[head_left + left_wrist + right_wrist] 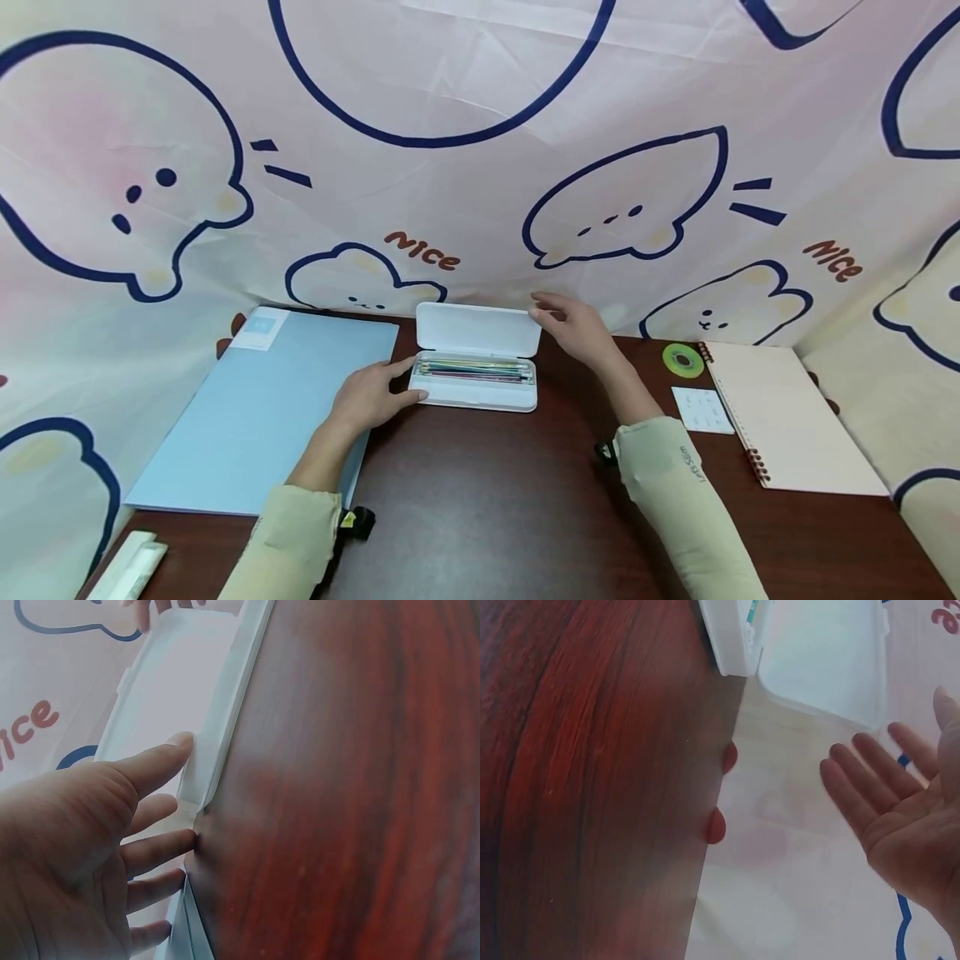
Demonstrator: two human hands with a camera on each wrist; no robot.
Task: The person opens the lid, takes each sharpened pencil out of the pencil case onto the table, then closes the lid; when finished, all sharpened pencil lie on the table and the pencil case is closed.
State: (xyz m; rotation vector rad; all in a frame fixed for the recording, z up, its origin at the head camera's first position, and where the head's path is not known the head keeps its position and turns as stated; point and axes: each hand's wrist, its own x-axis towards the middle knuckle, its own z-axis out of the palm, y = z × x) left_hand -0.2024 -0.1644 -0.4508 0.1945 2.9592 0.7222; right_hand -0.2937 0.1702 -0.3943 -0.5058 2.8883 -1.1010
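Note:
A white pencil case (477,398) lies with its lid (480,330) raised at the back of the table. Several slim coloured pencils (472,370) lie lengthwise inside it. At the case's left end, my left hand (372,395) rests with its thumb on the front edge and its fingers fairly straight; in the left wrist view the thumb tip (181,739) touches the case. My right hand (577,330) is beside the raised lid's right end. In the right wrist view its fingers (877,776) are extended near the lid's corner, with nothing held.
A large light-blue folder (262,417) lies at left, partly under my left forearm. White wrapped strips (131,567) are at the front left. To the right are a green tape roll (683,360), a small white card (702,410) and a spiral notebook (795,421). A printed cloth hangs behind.

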